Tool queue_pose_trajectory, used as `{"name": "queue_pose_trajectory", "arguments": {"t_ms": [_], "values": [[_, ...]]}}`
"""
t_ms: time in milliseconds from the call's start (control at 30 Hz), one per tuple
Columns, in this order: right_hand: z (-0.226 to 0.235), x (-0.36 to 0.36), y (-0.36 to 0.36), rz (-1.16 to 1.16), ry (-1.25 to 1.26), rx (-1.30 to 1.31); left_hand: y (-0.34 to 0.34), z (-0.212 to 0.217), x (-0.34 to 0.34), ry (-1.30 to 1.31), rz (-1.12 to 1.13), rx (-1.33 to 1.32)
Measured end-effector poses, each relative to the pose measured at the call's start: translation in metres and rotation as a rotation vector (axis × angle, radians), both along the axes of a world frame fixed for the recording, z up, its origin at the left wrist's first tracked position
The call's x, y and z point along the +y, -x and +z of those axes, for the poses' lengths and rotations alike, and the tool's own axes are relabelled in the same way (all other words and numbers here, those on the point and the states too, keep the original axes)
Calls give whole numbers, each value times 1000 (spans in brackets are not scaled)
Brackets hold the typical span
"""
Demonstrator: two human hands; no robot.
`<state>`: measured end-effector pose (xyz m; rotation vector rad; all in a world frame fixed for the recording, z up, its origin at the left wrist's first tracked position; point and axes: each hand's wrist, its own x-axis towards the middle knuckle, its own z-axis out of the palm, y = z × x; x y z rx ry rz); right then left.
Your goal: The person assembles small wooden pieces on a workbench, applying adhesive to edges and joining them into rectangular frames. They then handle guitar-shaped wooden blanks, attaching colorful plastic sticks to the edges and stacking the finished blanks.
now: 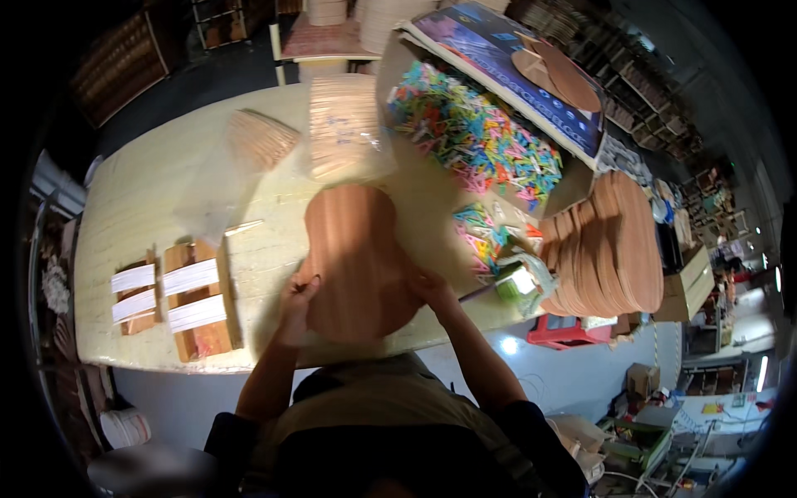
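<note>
Wood — a reddish-brown, guitar-shaped panel (353, 249) — sits between both hands, by the near edge of the table (133, 224). The left hand (297, 305) is closed on one rim, thumb on top; the right hand (432, 289) clasps the opposite rim, its fingers blurred and partly hidden. Whether the panel touches the tabletop, I cannot tell. Uneven lifting could twist it from one hand; a rightward swing might knock it against the green-and-white object (523, 282). Beyond, loose coloured clips (477, 236) could dent its face if trapped underneath. Farthest, an open box (575, 183) holds more.
</note>
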<state>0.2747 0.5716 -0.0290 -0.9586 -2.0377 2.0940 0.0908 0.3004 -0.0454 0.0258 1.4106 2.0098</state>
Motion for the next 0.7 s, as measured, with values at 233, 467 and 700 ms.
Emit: {"name": "queue_pose_trajectory", "arguments": {"t_ms": [233, 467, 700], "values": [[28, 59, 17, -327, -1054, -466, -14, 21, -12, 416, 259, 517], [-34, 87, 29, -779, -836, -838, -57, 54, -47, 376, 254, 460], [-21, 90, 79, -763, -1010, -629, -64, 38, -54, 375, 336, 427]]}}
